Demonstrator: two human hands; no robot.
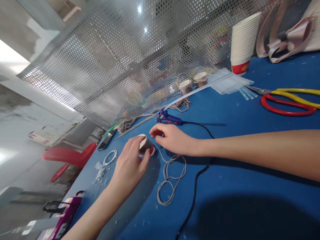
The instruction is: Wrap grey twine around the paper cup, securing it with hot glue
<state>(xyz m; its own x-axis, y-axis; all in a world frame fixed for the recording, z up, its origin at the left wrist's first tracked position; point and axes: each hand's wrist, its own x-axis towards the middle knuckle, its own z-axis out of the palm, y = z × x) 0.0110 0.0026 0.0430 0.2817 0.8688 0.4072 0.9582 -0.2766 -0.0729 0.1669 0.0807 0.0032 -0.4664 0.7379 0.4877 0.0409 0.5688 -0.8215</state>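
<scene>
My left hand point(131, 161) is wrapped round a small paper cup point(145, 146), which lies tilted, with a red patch near one end. Close to the cup's right side is my right hand point(172, 137), its fingers curled in and thumb near the index finger. What those fingertips hold, if anything, cannot be made out. From beside the cup a thin grey cord point(165, 196) trails into loose loops on the blue table. Just beyond my right hand lies a blue glue gun point(170, 118) with a long clear glue stick in its back.
Red-and-yellow-handled scissors point(290, 100), a stack of paper cups point(241, 46) and plastic bags point(227, 81) stand at right. Two small wrapped cups point(200, 78) sit by the perforated metal screen point(120, 60). A black cable point(196, 181) crosses the table point(140, 213). A purple power strip point(66, 216) is at lower left.
</scene>
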